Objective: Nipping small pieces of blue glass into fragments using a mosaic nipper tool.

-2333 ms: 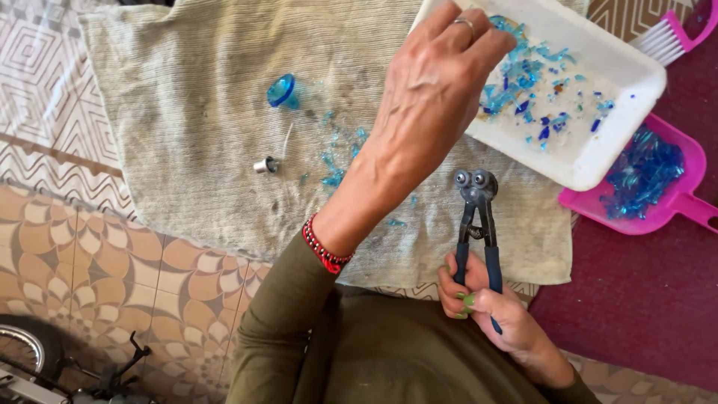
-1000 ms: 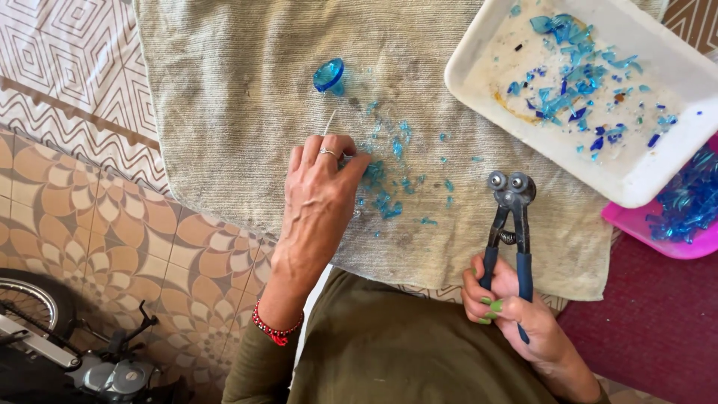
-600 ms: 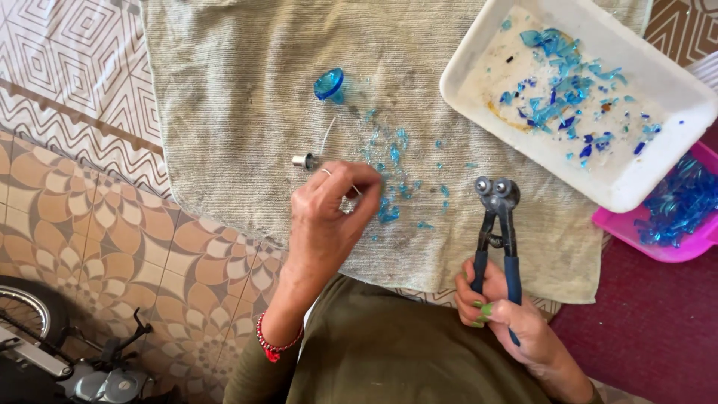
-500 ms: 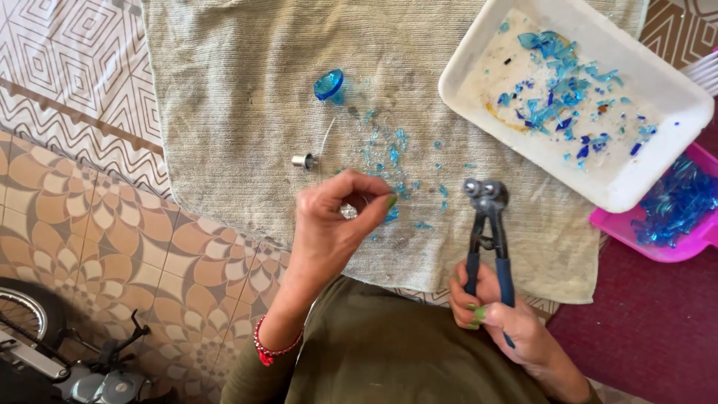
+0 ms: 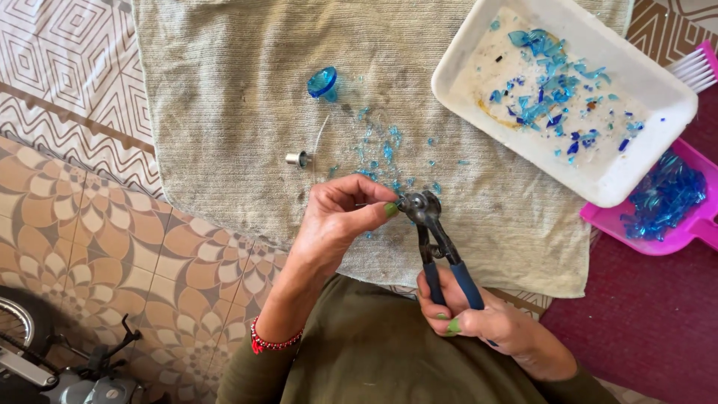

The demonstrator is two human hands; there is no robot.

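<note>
Mid-frame, the left hand [image 5: 340,217] pinches a tiny piece at the nippers [image 5: 422,206], gripped by the right hand [image 5: 479,318]. Shards fill the upper-right tray [image 5: 479,45]; more dot the towel [image 5: 224,112].

Bare towel [image 5: 217,97] open at left, glass shards [image 5: 385,150] ahead, white tray [image 5: 479,52] blocking upper right, pink dustpan [image 5: 692,228] beyond

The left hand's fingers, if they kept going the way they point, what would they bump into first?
Most likely the head of the nippers. The left hand points its pinched fingertips right at it, already about touching; whether a small piece sits between them cannot be told.
</note>
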